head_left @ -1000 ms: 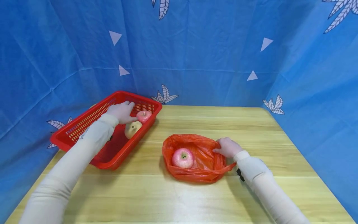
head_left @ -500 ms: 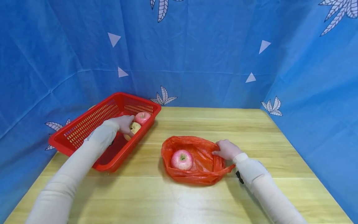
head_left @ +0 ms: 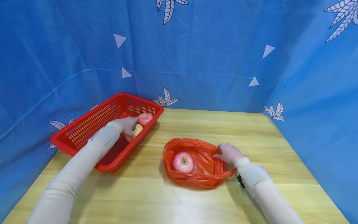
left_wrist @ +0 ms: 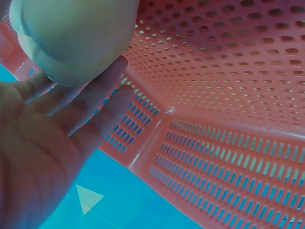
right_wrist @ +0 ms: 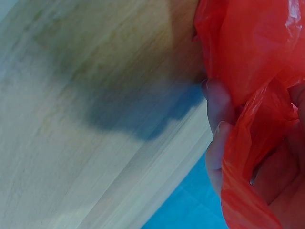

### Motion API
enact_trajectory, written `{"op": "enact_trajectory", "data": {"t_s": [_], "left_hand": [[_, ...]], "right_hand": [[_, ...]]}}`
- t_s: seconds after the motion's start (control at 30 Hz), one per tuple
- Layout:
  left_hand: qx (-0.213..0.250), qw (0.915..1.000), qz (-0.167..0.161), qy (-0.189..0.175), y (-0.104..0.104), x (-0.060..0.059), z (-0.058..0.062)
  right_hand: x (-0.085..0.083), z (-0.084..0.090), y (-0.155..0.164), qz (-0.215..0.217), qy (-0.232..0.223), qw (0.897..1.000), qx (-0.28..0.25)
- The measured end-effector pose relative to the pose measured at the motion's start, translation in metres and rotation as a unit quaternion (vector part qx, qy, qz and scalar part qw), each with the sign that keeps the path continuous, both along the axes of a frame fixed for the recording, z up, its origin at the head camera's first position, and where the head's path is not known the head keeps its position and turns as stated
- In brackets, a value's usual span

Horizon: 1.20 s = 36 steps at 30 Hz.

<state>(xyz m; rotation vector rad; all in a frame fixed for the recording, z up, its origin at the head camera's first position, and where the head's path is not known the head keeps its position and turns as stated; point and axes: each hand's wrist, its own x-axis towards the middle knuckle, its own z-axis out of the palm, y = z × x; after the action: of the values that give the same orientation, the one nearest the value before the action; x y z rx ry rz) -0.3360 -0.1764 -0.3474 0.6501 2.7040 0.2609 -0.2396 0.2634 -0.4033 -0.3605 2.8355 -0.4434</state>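
Observation:
My left hand reaches into a red plastic basket on the left and grips a pale yellow pear, thumb on the near side and fingers on the far side. From the left wrist, the pear sits against the fingers, and the thumb is hidden. A red apple lies beside it at the basket's right end. My right hand holds the right rim of a red plastic bag, its film running between thumb and fingers. Inside the bag sits a pink-red apple.
Basket and bag stand on a wood-grain table, with bare tabletop between them. Blue patterned cloth walls the back and both sides. Something yellowish peeks over the basket's far left rim.
My left hand has gone lower into the basket, from above the fruit to round the pear. My right hand keeps its hold on the bag. The head view has shifted slightly.

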Motion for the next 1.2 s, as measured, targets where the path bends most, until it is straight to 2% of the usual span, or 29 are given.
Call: {"op": "enact_trajectory", "data": {"t_s": [0.07, 0.2, 0.33, 0.43, 0.57, 0.77, 1.0, 1.2], "left_hand": [[-0.007, 0.9999, -0.005, 0.009, 0.000, 0.001, -0.001], [0.015, 0.9997, 0.018, -0.007, -0.003, 0.000, -0.004], [0.010, 0.9999, 0.014, -0.002, -0.007, -0.003, -0.008], [-0.002, 1.0000, 0.006, 0.005, -0.006, 0.000, -0.006], [-0.009, 0.9998, 0.015, 0.005, -0.007, 0.003, -0.004], [-0.023, 0.9995, 0.004, 0.023, -0.011, -0.001, -0.003], [-0.025, 0.9985, -0.009, 0.048, -0.008, 0.001, 0.013], [-0.005, 0.9961, 0.001, 0.088, -0.001, 0.007, 0.042]], "right_hand": [[0.001, -0.001, -0.001, -0.002, -0.004, 1.000, -0.002], [0.002, -0.002, -0.001, 0.003, 0.005, 1.000, -0.002], [0.001, -0.001, -0.002, 0.010, 0.014, 1.000, -0.004], [0.001, -0.002, -0.002, 0.010, 0.012, 1.000, -0.007], [0.001, -0.002, -0.002, 0.012, 0.011, 1.000, -0.009], [-0.001, -0.003, 0.000, 0.014, 0.010, 1.000, -0.012], [-0.003, -0.002, 0.003, 0.014, 0.008, 1.000, -0.013], [-0.003, -0.003, 0.001, 0.017, 0.004, 1.000, -0.017]]}}
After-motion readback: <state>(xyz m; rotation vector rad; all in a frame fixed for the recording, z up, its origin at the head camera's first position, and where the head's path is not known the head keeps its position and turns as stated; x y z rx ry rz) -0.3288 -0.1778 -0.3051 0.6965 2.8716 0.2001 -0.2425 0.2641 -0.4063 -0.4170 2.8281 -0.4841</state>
